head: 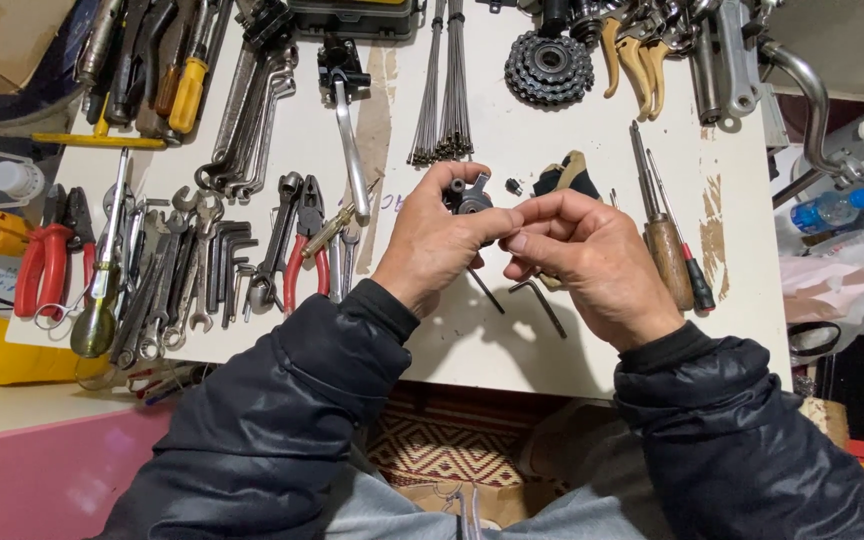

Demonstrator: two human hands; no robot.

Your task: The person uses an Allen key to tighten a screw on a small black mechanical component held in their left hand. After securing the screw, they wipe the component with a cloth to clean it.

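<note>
Both hands: left (pixel 435 245) grip pinches black part (pixel 468 193), right (pixel 592 262) clenched beside, mid-board (pixel 592 340).

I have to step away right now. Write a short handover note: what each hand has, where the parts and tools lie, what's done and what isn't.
Left hand: fingers grip a small black metal part above the white table.
Right hand: fingertips pinched at that part's side; whether they hold anything is hidden.
On the table below the hands: two hex keys. To the right, a wooden-handled screwdriver. Above, a bundle of spokes and a sprocket cluster.
Done: part lifted off the table.
Left: both hands busy on it; nothing set down.
</note>
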